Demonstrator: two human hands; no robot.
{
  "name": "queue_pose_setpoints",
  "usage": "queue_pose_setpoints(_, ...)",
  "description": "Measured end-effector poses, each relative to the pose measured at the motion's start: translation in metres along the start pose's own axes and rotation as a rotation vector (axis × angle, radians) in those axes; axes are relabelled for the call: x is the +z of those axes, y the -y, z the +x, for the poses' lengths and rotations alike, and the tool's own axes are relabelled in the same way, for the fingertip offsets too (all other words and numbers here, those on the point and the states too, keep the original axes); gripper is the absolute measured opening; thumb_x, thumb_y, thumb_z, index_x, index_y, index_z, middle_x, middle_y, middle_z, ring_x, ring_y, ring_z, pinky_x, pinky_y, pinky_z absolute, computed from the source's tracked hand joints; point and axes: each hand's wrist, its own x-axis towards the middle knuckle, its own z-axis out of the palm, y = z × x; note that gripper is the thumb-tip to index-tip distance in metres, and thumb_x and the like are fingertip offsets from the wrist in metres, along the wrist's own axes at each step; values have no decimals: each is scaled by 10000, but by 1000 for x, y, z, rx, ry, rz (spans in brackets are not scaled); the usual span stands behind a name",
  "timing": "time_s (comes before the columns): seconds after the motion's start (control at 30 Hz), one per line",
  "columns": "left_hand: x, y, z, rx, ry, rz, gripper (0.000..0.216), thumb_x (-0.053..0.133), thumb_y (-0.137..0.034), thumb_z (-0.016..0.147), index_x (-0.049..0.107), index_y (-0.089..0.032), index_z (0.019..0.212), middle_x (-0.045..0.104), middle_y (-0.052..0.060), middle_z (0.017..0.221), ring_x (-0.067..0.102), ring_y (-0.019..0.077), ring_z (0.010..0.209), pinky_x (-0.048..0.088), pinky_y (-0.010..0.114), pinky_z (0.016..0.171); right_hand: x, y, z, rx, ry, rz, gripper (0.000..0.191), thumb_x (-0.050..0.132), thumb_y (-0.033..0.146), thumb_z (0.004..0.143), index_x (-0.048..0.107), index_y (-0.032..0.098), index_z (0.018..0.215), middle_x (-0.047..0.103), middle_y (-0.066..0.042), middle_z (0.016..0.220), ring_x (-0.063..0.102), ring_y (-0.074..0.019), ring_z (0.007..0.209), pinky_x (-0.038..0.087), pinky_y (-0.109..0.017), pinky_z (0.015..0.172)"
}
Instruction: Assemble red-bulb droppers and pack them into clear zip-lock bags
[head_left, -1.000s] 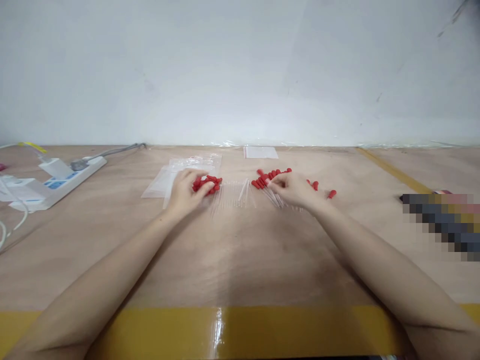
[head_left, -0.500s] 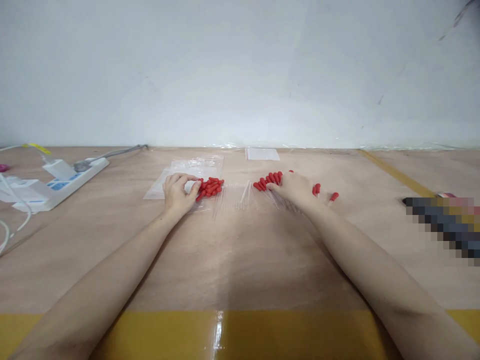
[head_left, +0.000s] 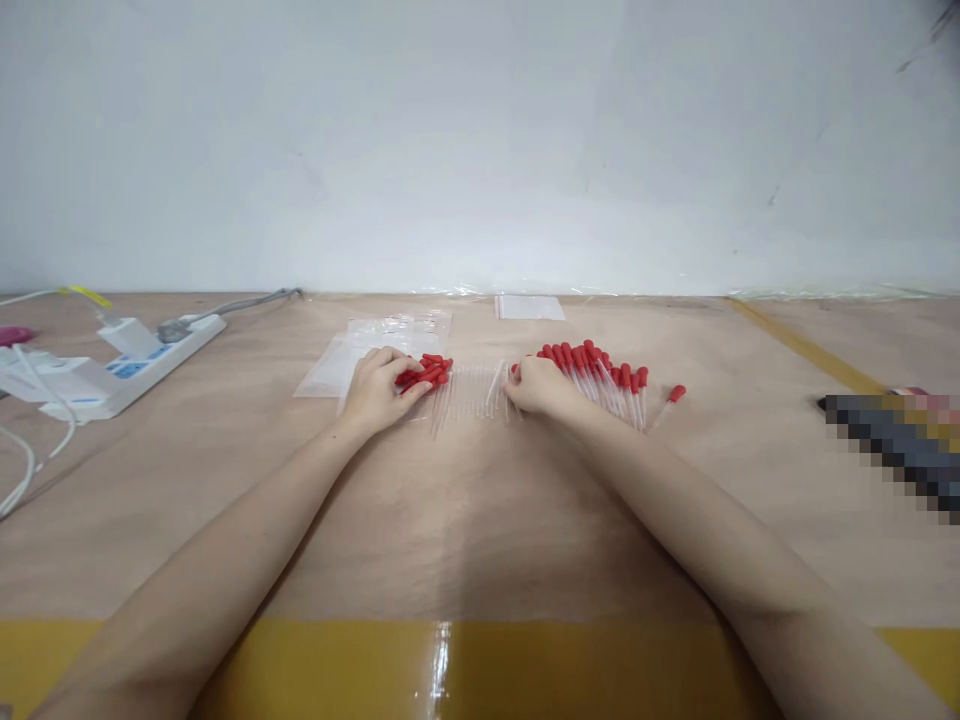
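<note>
Since the earlier frame the right hand (head_left: pixel 541 385) has been shifting leftward, uncovering the red-topped droppers (head_left: pixel 600 375), and is now sitting at the right edge of the clear tubes (head_left: pixel 472 390). These are lying between both hands, long axes running roughly away from the person, the right hand being nearer. Its fingertips are bunching together (on what, I cannot tell). The left hand's (head_left: pixel 379 388) thumb and fingers are standing apart about the red bulbs (head_left: pixel 433 372), any grip being unclear. Farther off, plastic bags (head_left: pixel 322 368) and a white packet (head_left: pixel 529 308) are lying.
</note>
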Motion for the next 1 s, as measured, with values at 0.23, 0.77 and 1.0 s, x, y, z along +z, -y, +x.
queue_pose_setpoints(0.23,4,-2,0,-19,41,-71,159,515,-302,795,615,-180,816,555,43,822,532,166,780,438,305,742,6,2,5,20,-18,26,187,496,200,717,658,122,768,637,-121,664,596,-202,651,391,-248,512)
queue_pose_setpoints(0.77,11,-48,-5,-175,-90,-490,276,480,-138,760,571,-172,1019,590,35,845,570,106,657,468,248,619,-13,6,-3,129,108,171,119,529,64,608,608,123,674,604,-77,576,558,-155,537,374,-218,447)
queue_pose_setpoints(1.0,20,-65,-13,-192,-88,-555,201,665,-281,692,610,-151,836,559,25,777,491,78,549,438,219,518,-17,-18,-34,-193,-216,334,139,477,167,775,611,144,750,589,-60,716,540,-148,676,416,-255,620)
